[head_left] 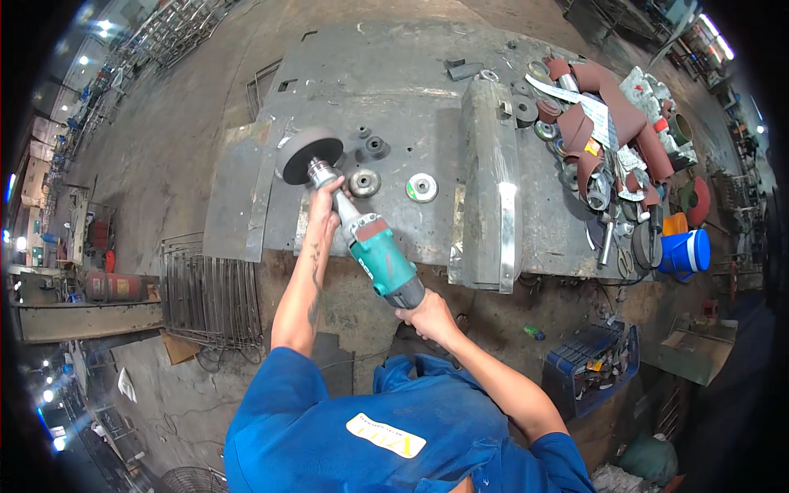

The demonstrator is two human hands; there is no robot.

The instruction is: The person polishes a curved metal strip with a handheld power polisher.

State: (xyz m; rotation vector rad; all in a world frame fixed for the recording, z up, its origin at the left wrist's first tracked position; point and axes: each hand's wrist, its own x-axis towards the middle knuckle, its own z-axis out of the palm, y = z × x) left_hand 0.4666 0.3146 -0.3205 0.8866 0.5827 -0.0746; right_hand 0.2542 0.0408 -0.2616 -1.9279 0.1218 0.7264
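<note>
I hold a teal straight grinder point(383, 259) slanting over the front edge of a steel workbench point(386, 90). My left hand point(325, 205) grips its metal neck just behind the big dark grinding wheel point(308, 154). My right hand point(427, 316) wraps the rear end of the grinder body. The wheel hovers at the bench's left part, near a thin metal sheet point(238, 197). Two round flanges point(364, 182) point(422, 187) lie on the benchtop just right of my left hand.
A long polished metal piece point(489, 181) lies across the bench. Sandpaper rolls and discs point(600, 115) pile up at the right, with a blue bucket point(686, 251). A wire rack point(205, 296) leans at the left, and a blue crate point(592, 366) stands on the floor.
</note>
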